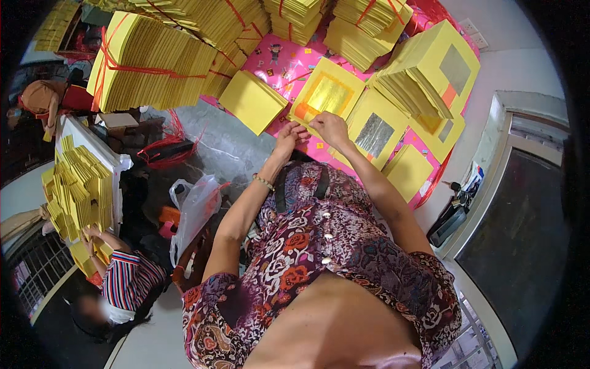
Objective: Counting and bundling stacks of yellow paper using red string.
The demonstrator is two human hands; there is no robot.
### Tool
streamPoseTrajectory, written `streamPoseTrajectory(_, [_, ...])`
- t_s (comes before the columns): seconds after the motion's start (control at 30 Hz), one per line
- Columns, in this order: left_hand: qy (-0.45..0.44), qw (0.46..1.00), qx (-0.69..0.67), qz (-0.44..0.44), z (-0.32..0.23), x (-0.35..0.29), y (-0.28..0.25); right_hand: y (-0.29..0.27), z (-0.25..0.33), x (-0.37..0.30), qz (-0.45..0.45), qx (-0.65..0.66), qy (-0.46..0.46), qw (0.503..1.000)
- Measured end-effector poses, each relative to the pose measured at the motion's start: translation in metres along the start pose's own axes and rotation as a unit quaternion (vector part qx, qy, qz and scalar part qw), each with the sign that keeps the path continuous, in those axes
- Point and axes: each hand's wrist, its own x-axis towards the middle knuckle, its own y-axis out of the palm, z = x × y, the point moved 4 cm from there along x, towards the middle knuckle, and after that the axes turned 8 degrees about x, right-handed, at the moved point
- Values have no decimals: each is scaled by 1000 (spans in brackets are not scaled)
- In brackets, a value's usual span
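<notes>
A yellow joss paper sheet (342,78) with a gold foil square and an orange border lies on the pink-covered table before me. My right hand (330,129) is at its near edge, fingers bent and closed on the paper. Beside that edge, my left hand (290,139) is half curled, its fingers apart and nothing visible in them. An orange strip (300,111) shows at the sheet's near left corner. Just right of it lies yellow paper with a silver foil square (375,134). To the left sits a plain yellow stack (252,101).
Tall yellow paper bundles tied with red string (153,61) line the far side. A leaning stack (418,77) stands at right. At lower left a person in a striped shirt (126,277) handles yellow paper on another table. A plastic bag (195,212) is by my left arm.
</notes>
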Motion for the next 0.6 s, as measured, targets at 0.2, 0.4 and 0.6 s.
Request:
streamPoseTrajectory(0.2, [7, 1000, 15, 11, 0, -1, 2, 0, 0, 1, 6, 0, 3, 1000])
streamPoseTrajectory(0.4, [21, 999, -1, 25, 5, 4, 1, -2, 1, 1, -3, -4, -17, 1000])
streamPoseTrajectory(0.6, [82, 994, 74, -7, 12, 16, -4, 2, 6, -3, -23, -46, -56, 997])
